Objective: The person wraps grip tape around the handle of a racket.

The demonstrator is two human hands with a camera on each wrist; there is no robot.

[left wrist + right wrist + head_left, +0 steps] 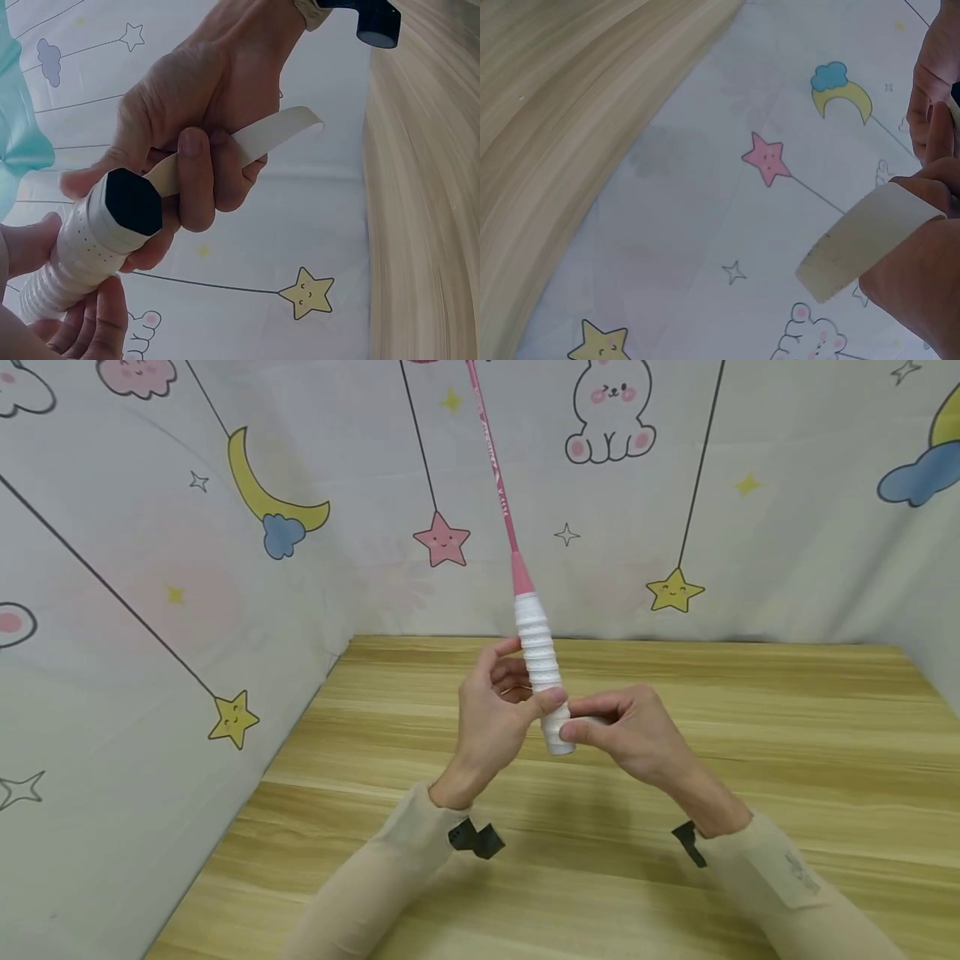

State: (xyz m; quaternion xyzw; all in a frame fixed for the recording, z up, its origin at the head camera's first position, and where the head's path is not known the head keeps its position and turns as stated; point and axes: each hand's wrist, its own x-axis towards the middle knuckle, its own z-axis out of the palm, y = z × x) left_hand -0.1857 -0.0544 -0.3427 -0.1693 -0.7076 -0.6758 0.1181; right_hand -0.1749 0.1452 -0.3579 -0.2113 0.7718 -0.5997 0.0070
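Observation:
A pink badminton racket (495, 468) stands tilted above the table, its handle (537, 643) wrapped in white ridged grip tape. My left hand (489, 718) holds the lower handle, thumb on the near side and fingers behind it. Beside the butt end, my right hand (651, 739) pinches a strip of white grip tape (279, 133) that runs from the handle. The strip's tail passes through the right fingers and curls free in both wrist views. A dark octagonal butt cap (133, 202) faces the left wrist camera. The racket's head lies mostly beyond the head view's top edge.
Below the hands lies a wood-grain table (360, 827). Pale cloth walls (300, 593) printed with stars, moons and bears enclose its back and sides. Something turquoise (19, 127) shows at the left wrist view's edge.

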